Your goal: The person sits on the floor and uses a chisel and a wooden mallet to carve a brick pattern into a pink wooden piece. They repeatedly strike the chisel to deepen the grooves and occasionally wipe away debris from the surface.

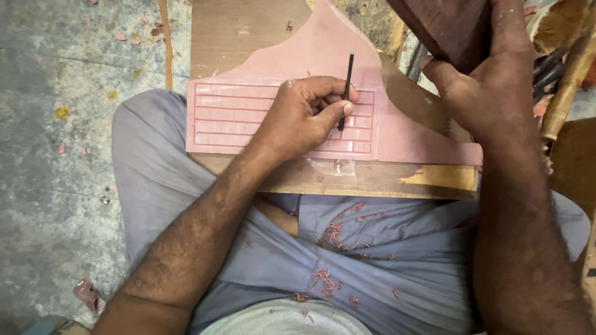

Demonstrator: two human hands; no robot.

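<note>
A pink slab (397, 133) with a peaked top and a carved grid of small rectangles lies on a wooden board (230, 31) across my lap. My left hand (304, 115) rests on the grid and pinches a thin dark carving tool (347, 87), held nearly upright with its tip on the slab. My right hand (484, 80) is raised at the upper right, wrapped around a dark reddish-brown wooden block (444, 25) above the slab's right part.
Pink shavings (332, 236) lie scattered on my grey-blue trousers. The grey concrete floor (56, 155) at left holds small pink chips and a pink scrap (87, 294). Wooden handles and metal tools (559, 74) sit at the upper right edge.
</note>
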